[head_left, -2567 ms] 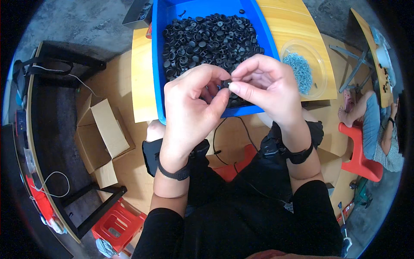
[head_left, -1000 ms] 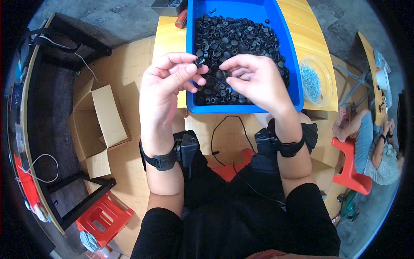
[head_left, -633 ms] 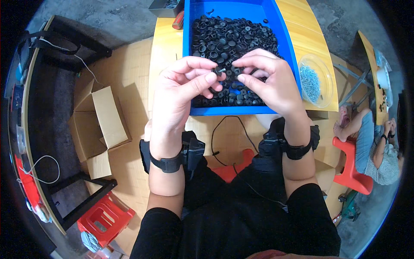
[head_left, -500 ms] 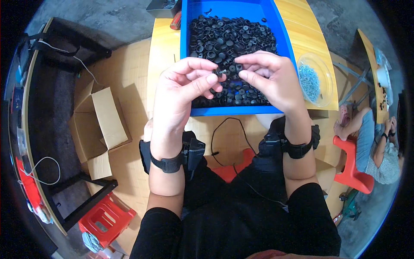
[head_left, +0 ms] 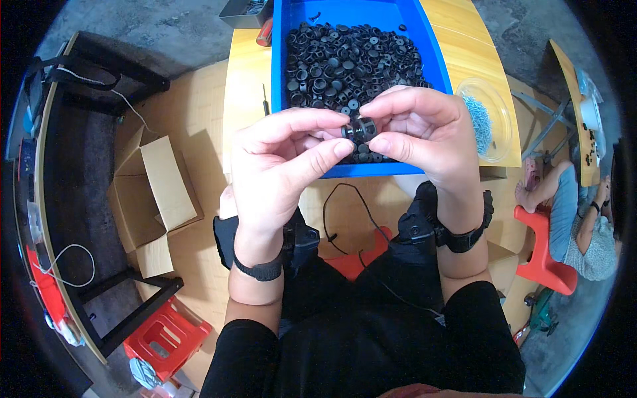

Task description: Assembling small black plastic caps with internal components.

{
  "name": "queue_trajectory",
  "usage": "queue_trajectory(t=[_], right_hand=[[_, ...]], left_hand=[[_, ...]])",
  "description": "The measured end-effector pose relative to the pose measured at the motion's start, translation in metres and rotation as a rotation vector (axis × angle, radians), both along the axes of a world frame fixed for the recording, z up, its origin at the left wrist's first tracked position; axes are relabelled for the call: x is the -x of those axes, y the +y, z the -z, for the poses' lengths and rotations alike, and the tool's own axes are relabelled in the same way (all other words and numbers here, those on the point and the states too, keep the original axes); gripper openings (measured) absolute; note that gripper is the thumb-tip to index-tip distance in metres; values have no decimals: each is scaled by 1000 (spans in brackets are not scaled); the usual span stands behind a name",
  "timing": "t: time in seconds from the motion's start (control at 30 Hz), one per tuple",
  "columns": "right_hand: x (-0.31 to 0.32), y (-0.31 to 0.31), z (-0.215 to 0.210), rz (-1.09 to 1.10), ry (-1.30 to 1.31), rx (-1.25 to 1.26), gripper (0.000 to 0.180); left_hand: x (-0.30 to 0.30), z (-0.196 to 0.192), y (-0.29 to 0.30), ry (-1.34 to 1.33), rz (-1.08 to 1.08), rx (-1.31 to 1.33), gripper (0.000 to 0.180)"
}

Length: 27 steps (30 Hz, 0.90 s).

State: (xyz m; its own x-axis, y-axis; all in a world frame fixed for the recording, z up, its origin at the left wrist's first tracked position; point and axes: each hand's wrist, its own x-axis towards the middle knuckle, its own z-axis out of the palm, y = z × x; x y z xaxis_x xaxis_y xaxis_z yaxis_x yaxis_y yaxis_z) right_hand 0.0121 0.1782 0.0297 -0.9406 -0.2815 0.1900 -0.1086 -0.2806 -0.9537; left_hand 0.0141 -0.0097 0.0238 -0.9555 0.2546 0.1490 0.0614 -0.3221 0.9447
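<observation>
I see a person who sits before a counter, and both hands are brought together above the near part of a blue tray. The left hand pinches a small black piece between the thumb and the index finger. The right hand has its fingers closed on a black cap, also by thumb and fingertips. These two parts are face to face, very near; whether they are already joined, I cannot tell from here.

Behind the hands, inside the tray, lies a wide heap of black parts, many of them round. To the right of the tray stands a clear round dish, which contains many thin silvery-blue pieces. At the left of the tray there is a red-handled tool, just beside a grey box.
</observation>
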Motion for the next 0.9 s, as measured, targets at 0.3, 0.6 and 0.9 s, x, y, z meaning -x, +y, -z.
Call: queue_trajectory(t=[0.3,0.6,0.9], right_hand=[[-3,-3,-5,1,59,-45,25],[-3,-4,-3,13,89,-66,25],[-3,-3,-2,34,111,-86,25]], left_hand=[[-6,-7,1,160,-102,151,24],[-10,-12,0,142,-125,185,22],[-12,-12,3,192,-176,210,22]])
